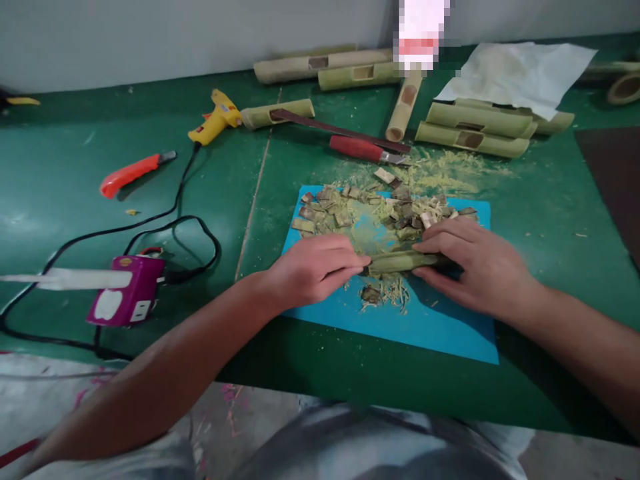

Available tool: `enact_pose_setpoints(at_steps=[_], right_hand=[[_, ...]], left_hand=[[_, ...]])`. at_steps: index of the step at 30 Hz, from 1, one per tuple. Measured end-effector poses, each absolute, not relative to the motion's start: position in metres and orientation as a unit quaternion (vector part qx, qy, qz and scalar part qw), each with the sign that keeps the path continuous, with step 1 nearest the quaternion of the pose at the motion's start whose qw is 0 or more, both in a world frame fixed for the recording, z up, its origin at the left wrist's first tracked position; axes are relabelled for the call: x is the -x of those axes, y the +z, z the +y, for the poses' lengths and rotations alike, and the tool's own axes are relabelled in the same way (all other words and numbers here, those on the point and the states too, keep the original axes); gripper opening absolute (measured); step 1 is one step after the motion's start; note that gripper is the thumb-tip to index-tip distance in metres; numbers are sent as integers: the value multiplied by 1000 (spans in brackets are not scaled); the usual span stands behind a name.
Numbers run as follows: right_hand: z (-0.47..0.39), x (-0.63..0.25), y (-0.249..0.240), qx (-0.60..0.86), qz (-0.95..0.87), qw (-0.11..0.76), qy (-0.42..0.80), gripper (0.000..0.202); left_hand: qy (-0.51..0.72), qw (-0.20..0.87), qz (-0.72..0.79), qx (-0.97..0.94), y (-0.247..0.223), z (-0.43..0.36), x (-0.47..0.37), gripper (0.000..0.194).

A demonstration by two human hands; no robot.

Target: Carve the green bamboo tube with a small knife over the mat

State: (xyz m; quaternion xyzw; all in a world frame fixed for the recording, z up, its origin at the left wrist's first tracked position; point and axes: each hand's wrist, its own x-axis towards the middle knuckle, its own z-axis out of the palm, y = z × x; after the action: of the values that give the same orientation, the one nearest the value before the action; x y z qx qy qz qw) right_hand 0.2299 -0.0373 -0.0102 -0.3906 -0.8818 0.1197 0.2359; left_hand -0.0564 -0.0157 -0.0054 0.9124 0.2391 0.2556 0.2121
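Observation:
A green piece of bamboo point(393, 261) lies crosswise between my two hands, just above the blue sheet point(425, 330). My left hand point(320, 267) pinches its left end with the fingers together. Around the right end my right hand point(473, 263) is closed, thumb on the near side and fingers on the far side; part of that end is hidden by the hand. Cut bamboo chips point(320, 210) and pale shavings lie on the sheet beyond the hands. A small heap of shavings point(395, 293) sits just in front of the bamboo.
Beyond the sheet lie a red-handled knife point(356, 148), a dark flat strip point(345, 130) and notched bamboo tubes point(360, 75). To the left are a yellow glue gun point(215, 120), an orange cutter point(130, 175) and a purple power socket point(127, 290) with black cable. White paper point(515, 73) rests at the back right.

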Motion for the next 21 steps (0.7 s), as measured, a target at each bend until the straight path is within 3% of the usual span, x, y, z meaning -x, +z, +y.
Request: enact_pose_setpoints(at_steps=[4, 21], right_hand=[[-38, -230, -10, 388, -882, 236, 125, 17], [-40, -228, -5, 424, -870, 200, 153, 17]], left_hand=[[294, 217, 260, -894, -8, -21, 51, 16], [237, 228, 252, -910, -4, -13, 47, 18]])
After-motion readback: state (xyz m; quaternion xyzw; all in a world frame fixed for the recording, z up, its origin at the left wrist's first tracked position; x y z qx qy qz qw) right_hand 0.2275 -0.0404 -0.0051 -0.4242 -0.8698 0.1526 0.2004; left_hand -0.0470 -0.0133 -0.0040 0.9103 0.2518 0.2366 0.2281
